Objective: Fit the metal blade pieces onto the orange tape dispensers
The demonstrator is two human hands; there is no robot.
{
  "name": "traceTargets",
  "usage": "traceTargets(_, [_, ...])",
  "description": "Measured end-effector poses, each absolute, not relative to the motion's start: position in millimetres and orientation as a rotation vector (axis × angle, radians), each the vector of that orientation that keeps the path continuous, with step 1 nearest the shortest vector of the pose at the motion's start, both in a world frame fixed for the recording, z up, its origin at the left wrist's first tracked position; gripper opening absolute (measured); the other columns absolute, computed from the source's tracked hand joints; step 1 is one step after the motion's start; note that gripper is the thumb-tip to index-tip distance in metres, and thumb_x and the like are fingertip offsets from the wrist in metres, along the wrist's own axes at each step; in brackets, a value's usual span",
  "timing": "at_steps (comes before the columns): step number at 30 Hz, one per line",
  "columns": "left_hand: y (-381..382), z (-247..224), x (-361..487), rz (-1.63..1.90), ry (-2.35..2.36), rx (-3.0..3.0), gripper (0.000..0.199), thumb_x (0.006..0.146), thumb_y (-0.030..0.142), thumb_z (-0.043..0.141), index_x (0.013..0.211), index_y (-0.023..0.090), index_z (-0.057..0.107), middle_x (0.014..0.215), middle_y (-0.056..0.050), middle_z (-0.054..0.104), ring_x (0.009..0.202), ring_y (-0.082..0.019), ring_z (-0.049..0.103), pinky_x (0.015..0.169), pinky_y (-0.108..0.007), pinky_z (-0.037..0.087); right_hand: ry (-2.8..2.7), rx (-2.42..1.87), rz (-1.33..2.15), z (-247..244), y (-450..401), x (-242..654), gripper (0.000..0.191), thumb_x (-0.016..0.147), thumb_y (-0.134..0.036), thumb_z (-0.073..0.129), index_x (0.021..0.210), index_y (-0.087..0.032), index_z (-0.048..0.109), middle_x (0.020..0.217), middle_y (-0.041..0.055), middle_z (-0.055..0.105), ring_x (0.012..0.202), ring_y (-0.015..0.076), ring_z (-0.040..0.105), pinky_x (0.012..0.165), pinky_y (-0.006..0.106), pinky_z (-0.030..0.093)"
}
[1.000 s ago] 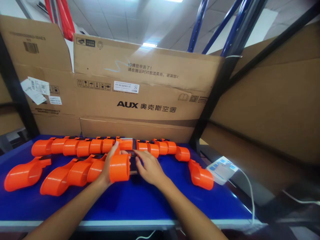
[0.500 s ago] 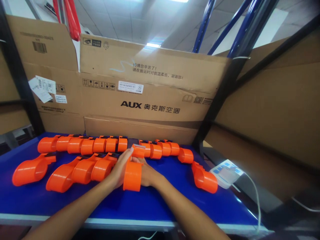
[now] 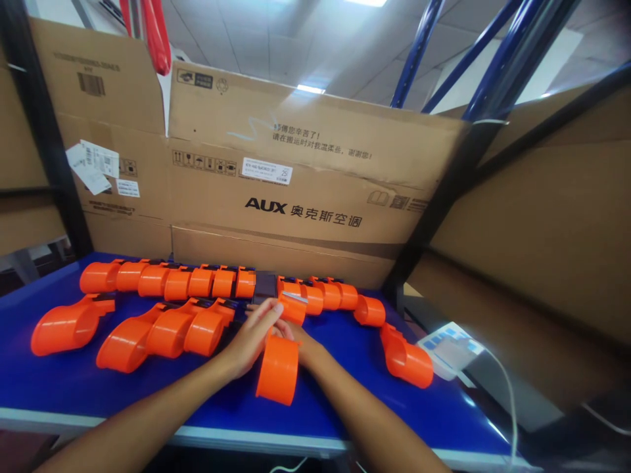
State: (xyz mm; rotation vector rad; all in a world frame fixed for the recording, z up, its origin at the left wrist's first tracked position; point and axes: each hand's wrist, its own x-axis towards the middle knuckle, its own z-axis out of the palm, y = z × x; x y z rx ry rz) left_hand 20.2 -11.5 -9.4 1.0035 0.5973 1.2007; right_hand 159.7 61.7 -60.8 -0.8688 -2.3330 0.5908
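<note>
My left hand [image 3: 256,335] is closed on an orange plastic part [image 3: 279,371], thumb pressed near its upper end. The part has a wide, cup-like ring at the bottom and a narrower bracket on top, where a thin grey strip shows. My right hand [image 3: 304,347] reaches in behind the same part and grips it; most of its fingers are hidden by the ring and my left hand. Just beyond my hands lies a dark rectangular object [image 3: 265,289].
Similar orange parts [image 3: 152,281] line the back of the blue tabletop [image 3: 207,401], with several more nearer on the left and one [image 3: 408,362] at right. A white-and-blue device [image 3: 451,348] with a cable sits at the right edge. A cardboard panel [image 3: 305,243] stands behind.
The held orange part has shifted to the right in view and tilted, its ring swinging slightly lower. Both hands moved with it. The whole view has also shifted a little.
</note>
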Motion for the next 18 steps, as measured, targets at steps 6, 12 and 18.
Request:
traceTargets(6, [-12.4,-11.9,21.8,1.173,0.592,1.060,0.048,0.079,0.064,0.070,0.094,0.021,0.054,0.065,0.000,0.067,0.050,-0.012,0.056,0.051,-0.022,0.040,-2.413,-0.718,0.532,-50.0,63.7,166.6,0.041,0.088,-0.050,0.065,0.116,-0.020,0.070,0.132,0.0143,0.064,0.138,0.0325,0.048,0.107,0.046,0.047])
traceTargets(12, [-7.4,-17.0,17.6,1.157,0.572,1.133,0.048,0.083,0.064,0.066,0.101,0.021,0.054,0.068,-0.001,0.068,0.053,-0.013,0.057,0.053,-0.023,0.041,-2.358,-0.833,0.458,-43.6,48.5,164.9,0.022,0.093,-0.038,0.059,0.102,-0.023,0.072,0.108,0.0094,0.073,0.111,0.0290,0.065,0.096,0.043,0.053])
traceTargets(18, [-4.7,-17.8,15.0,1.158,0.560,1.169,0.047,0.086,0.062,0.063,0.107,0.019,0.057,0.068,-0.002,0.068,0.055,-0.013,0.057,0.054,-0.022,0.042,-2.379,-0.911,0.237,-46.9,49.3,169.4,0.015,0.089,-0.029,0.060,0.097,-0.021,0.070,0.095,0.0078,0.073,0.092,0.0257,0.067,0.081,0.036,0.055])
